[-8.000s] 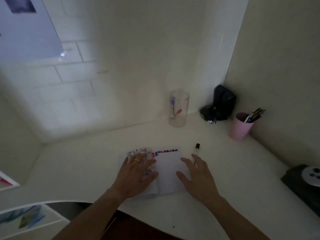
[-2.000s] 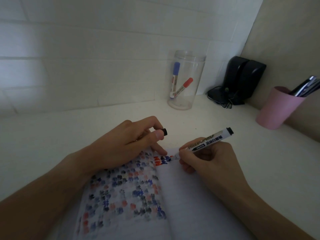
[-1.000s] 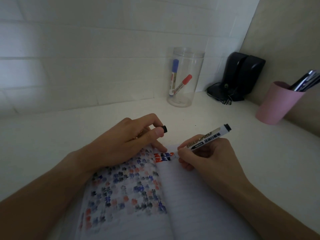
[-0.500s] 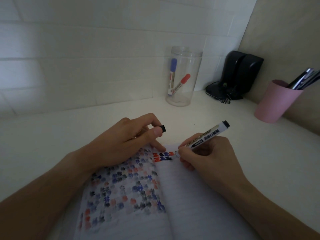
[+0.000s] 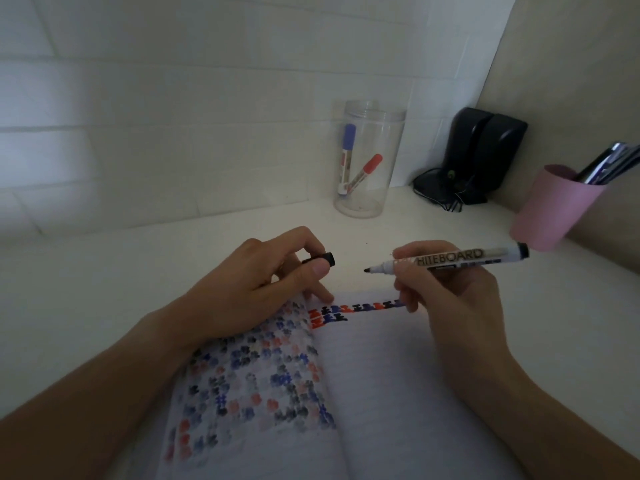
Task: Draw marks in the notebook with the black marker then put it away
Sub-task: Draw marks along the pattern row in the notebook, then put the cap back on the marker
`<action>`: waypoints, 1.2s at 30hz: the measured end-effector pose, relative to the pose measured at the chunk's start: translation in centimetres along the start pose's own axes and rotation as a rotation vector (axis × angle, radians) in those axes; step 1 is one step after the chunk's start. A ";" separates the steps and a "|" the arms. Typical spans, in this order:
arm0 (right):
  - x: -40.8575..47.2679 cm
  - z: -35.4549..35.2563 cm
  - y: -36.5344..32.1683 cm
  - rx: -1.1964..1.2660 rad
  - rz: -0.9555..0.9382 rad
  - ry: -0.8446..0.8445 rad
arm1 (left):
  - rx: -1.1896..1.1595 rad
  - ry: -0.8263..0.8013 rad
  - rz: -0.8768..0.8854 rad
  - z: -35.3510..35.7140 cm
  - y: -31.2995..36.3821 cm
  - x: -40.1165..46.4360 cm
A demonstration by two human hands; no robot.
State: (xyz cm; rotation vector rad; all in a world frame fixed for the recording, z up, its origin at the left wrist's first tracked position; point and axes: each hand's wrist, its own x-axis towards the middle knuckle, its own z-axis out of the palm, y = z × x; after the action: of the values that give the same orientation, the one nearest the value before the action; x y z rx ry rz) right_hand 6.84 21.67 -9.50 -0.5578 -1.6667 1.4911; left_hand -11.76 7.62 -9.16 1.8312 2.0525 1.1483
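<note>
The black marker [image 5: 446,261] is held nearly level in the fingers of the right hand [image 5: 450,299], tip bare and lifted off the notebook [image 5: 381,393], pointing at the cap [image 5: 320,259] pinched in the left hand [image 5: 256,289], probably so that it can be closed. The left hand's lower fingers are pressed on the page, which keeps the notebook open on the worktop [image 5: 138,271]. Behind, the clear jar [image 5: 367,161] with two markers is reached freely; the pink cup [image 5: 554,209] and black device [image 5: 481,154] are placed aside.

Clear plastic jar [image 5: 367,161] against tiled wall [image 5: 173,116], blue marker [image 5: 346,150] and red marker [image 5: 363,173] leaning inside. Black speakers [image 5: 485,150] in corner, tangled cable in front. Pink cup [image 5: 554,209] holding pens [image 5: 606,164], far right.
</note>
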 end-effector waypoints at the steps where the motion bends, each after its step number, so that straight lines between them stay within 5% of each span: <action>1: 0.0 0.1 0.0 0.088 0.035 -0.012 | 0.013 0.029 0.014 0.0 0.0 0.0; 8: 0.5 0.1 -0.4 0.439 0.269 -0.016 | 0.197 0.247 0.095 0.0 -0.5 0.3; 36: -0.2 0.5 -0.6 0.400 0.228 -0.163 | 0.220 0.221 0.224 0.0 1.1 0.1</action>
State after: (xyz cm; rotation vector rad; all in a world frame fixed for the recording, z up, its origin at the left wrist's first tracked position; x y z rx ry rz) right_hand 6.69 21.13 -8.94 -0.4231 -1.3997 2.0207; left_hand -10.88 7.65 -8.46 2.1727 2.2150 1.2754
